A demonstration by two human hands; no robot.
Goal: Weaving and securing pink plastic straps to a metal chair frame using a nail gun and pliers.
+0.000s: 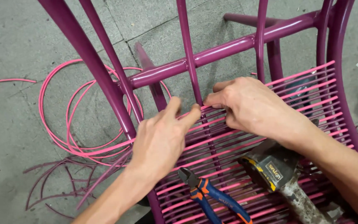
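Over a grey concrete floor (17, 124), your left hand (160, 139) and right hand (251, 108) pinch a pink cord (195, 112) taut against the purple chair frame (195, 58); pliers (214, 197) lie nearby.

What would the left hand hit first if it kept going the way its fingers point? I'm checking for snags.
Probably the thin purple bar: the left hand points up-right, fingertips on the pink cord just short of it.

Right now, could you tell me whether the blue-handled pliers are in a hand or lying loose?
Lying loose: the pliers rest on the woven pink cords, below the left hand; neither hand touches them.
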